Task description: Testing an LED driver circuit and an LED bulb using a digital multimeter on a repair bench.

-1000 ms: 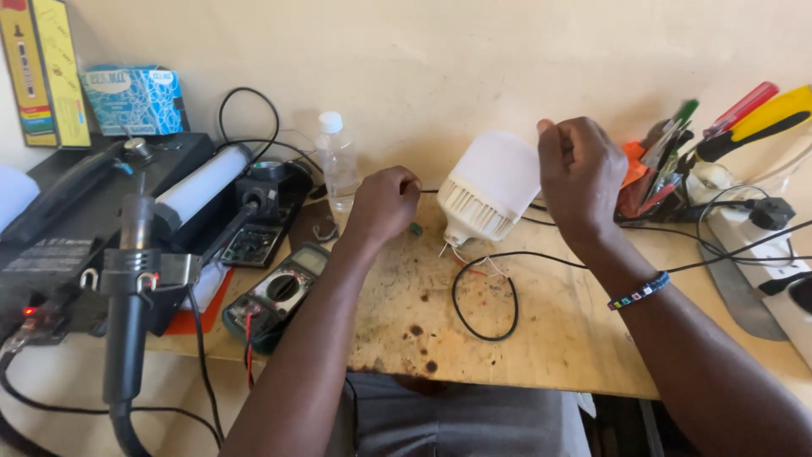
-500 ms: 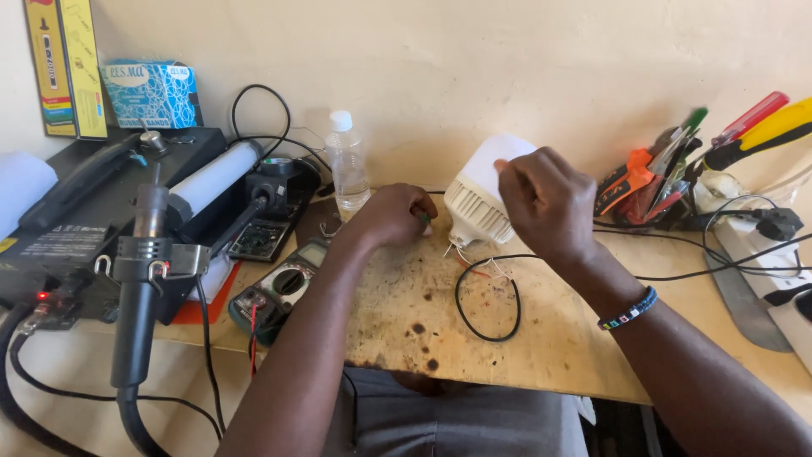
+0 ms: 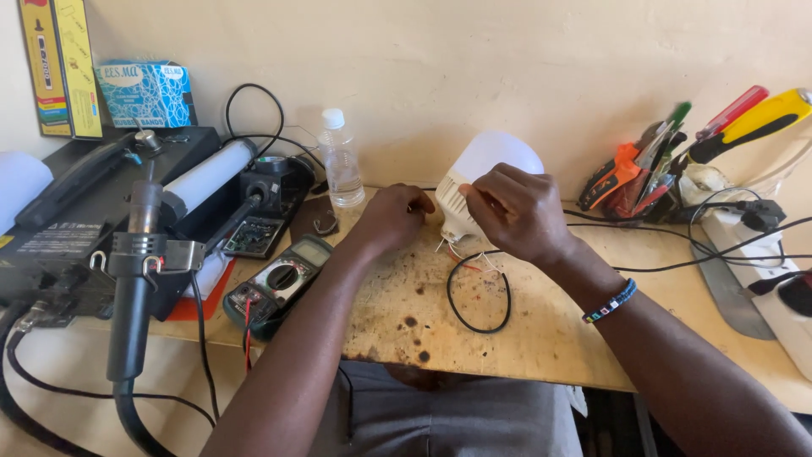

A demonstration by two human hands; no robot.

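**Both hands on the white bulb, centre of the worktop**

Right hand (image 3: 516,211) is clamped over the ribbed base of the big white LED bulb (image 3: 495,161), fingers curled shut around it, just above centre frame. The bulb lies tilted, its dome toward the wall. Left hand (image 3: 393,216) sits just beside it to the left, fingers bunched closed near the bulb's base; whether it pinches anything, I cannot tell. Thin wires trail from the base, and a black wire loop (image 3: 480,296) lies on the scorched wooden worktop (image 3: 550,338) below the hands. Over to the left, a multimeter (image 3: 279,283); behind it, a clear plastic bottle (image 3: 341,161). Upper right, a cluster of screwdrivers and pliers (image 3: 677,161).
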